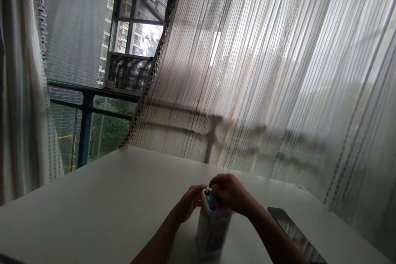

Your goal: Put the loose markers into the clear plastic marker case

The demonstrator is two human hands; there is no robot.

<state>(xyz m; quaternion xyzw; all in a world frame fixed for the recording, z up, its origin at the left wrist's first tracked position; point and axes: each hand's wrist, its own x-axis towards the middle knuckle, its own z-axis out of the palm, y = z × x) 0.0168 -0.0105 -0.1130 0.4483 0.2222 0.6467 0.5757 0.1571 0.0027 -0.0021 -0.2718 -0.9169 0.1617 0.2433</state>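
Observation:
A tall, whitish, partly see-through marker case (pixel 213 231) stands upright on the white table in front of me. Its white-rimmed top shows several round coloured ends, among them blue, teal and red, which look like marker caps. From the left, my left hand (pixel 190 203) steadies the case near its top rim, fingers curled around the far corner. Over the top, my right hand (pixel 228 192) is closed, with a small yellow marker (pixel 214 186) showing at its fingertips. Whether this marker is still seated in the case is hidden by the fingers.
A dark phone (pixel 293 231) lies on the white table (pixel 93 198) to the right of my right forearm. Sheer striped curtains (pixel 247 70) hang along the table's far edge. Beyond them are a green railing (pixel 85 123) and an open window (pixel 139 29).

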